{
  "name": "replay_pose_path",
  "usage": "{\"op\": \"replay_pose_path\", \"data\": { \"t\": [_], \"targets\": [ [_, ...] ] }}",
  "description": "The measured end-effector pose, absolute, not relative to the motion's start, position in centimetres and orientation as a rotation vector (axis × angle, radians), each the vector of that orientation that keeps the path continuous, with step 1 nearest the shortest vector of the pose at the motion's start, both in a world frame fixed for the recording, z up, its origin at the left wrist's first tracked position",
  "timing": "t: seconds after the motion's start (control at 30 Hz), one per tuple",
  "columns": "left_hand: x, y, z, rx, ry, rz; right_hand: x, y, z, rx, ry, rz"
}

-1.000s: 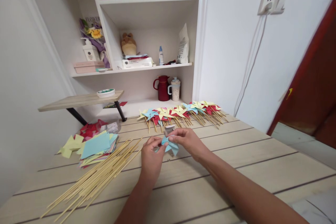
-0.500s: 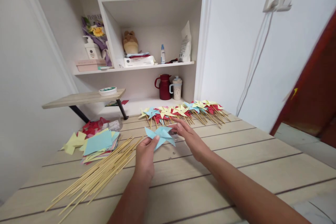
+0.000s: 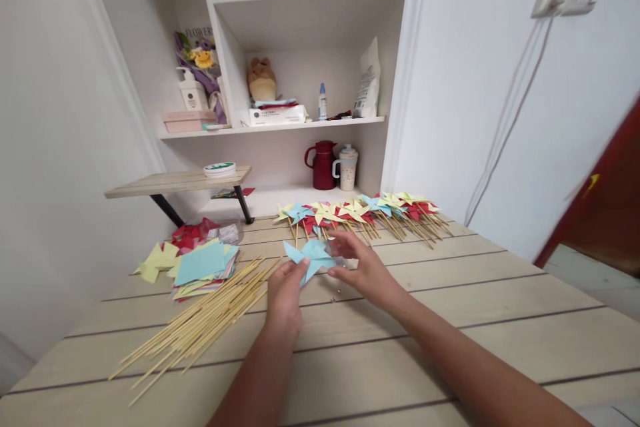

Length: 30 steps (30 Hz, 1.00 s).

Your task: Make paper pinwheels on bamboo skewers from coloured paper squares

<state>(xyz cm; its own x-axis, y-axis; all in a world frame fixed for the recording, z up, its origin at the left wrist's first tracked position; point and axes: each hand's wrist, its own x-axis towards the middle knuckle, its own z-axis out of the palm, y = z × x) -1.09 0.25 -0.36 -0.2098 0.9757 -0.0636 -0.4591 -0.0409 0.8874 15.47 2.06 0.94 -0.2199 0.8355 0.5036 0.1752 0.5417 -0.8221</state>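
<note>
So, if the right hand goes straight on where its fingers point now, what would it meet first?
Most likely the light-blue paper pinwheel pinched in the left hand; the right hand points toward it. Depth is unclear, so the fingertips may already touch its edge.

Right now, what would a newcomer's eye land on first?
Probably the light-blue folded-paper pinwheel, front and centre in the left hand. Next, the row of yellow, blue and red paper pinwheels on thin wooden sticks along the table's far side, then the loose spread of long pale wooden sticks at left.
</note>
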Motion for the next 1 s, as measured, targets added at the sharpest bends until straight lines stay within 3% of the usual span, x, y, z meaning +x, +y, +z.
{"op": "replay_pose_path", "data": {
  "t": [0.17,0.4,0.63,1.0],
  "targets": [
    [-0.8,0.0,-0.4,0.861,0.976,1.410,15.2,1.9,1.0,-0.963,-1.689,0.665],
    [-1.0,0.2,-0.5,0.938,0.935,1.414,15.6,3.2,-0.3,-0.934,-1.510,0.994],
    [-1.0,0.2,-0.8,1.000,0.987,1.425,16.7,2.9,1.0,-0.970,-1.546,0.741],
    [-0.3,-0.3,-0.4,1.259,1.021,1.281,16.3,2.3,1.4,-0.895,-1.690,0.960]
  ]
}}
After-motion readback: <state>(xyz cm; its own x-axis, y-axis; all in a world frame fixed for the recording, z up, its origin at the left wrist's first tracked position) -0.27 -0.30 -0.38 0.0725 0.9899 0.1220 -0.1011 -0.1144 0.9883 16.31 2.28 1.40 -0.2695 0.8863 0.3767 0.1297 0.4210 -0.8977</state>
